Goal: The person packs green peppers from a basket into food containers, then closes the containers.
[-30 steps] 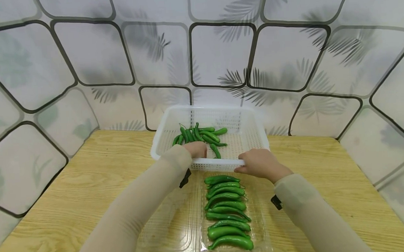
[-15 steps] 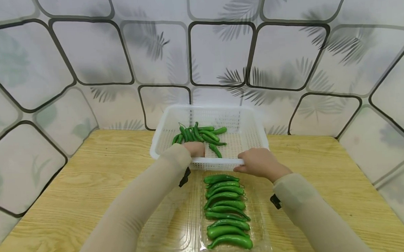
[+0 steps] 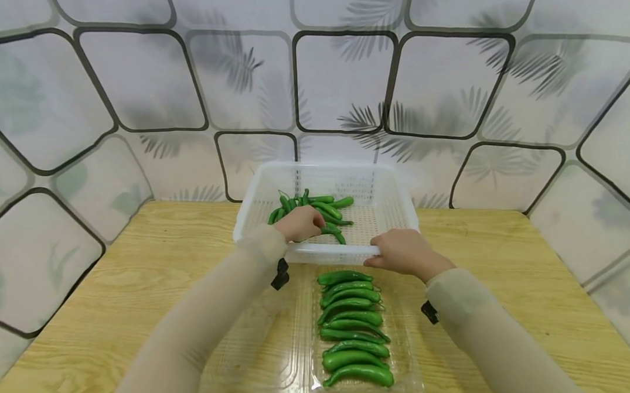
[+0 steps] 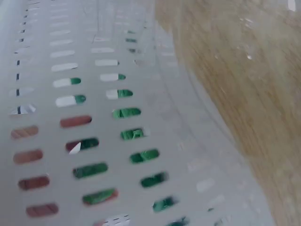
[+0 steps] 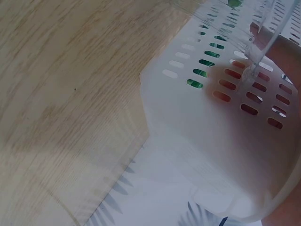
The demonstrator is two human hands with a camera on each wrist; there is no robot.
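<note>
My left hand (image 3: 301, 223) reaches over the near rim of a white plastic basket (image 3: 392, 208), fingers bent down among green chili peppers (image 3: 327, 210). Right at its fingertips lies a curved pepper (image 3: 340, 236); I cannot tell whether the fingers pinch one. My right hand (image 3: 404, 252) grips the basket's near rim toward the right corner, thumb on the near side. In the left wrist view, parts of the hand and green peppers show through slots in the basket wall (image 4: 94, 155). Through the slotted wall (image 5: 188, 127) in the right wrist view, reddish fingers and green bits appear.
A clear plastic clamshell box (image 3: 407, 362) lies unfolded before the basket, its lid half (image 3: 263, 351) to the left. Several green peppers (image 3: 355, 338) lie crosswise in a column in its right half. The wooden table (image 3: 155, 274) meets a patterned cloth wall (image 3: 257, 76) behind.
My left hand has risen slightly and shifted left and farther into the basket, so its bent fingers now show. A pepper by the fingertips looks shifted. My right hand stays on the rim.
</note>
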